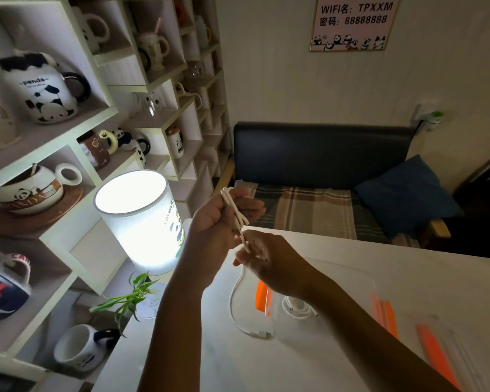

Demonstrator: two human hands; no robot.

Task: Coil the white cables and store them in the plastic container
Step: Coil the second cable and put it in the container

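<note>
My left hand [221,219] is raised above the table and holds several loops of a white cable [234,206] folded together. My right hand [266,258] is just below it and pinches the same cable where it leaves the loops. The loose tail of the cable [234,304] hangs down to the white table and ends in a plug near the container. The clear plastic container [337,281] with orange clips [262,297] stands on the table under my right forearm. Another coiled white cable [296,306] lies inside it.
A lit cylindrical lamp [142,219] stands at the table's left edge, beside a small green plant [128,299]. Shelves of panda mugs [43,91] fill the left wall. The container's lid with orange clips [433,352] lies at the right. A dark sofa [323,157] with a blue cushion is behind the table.
</note>
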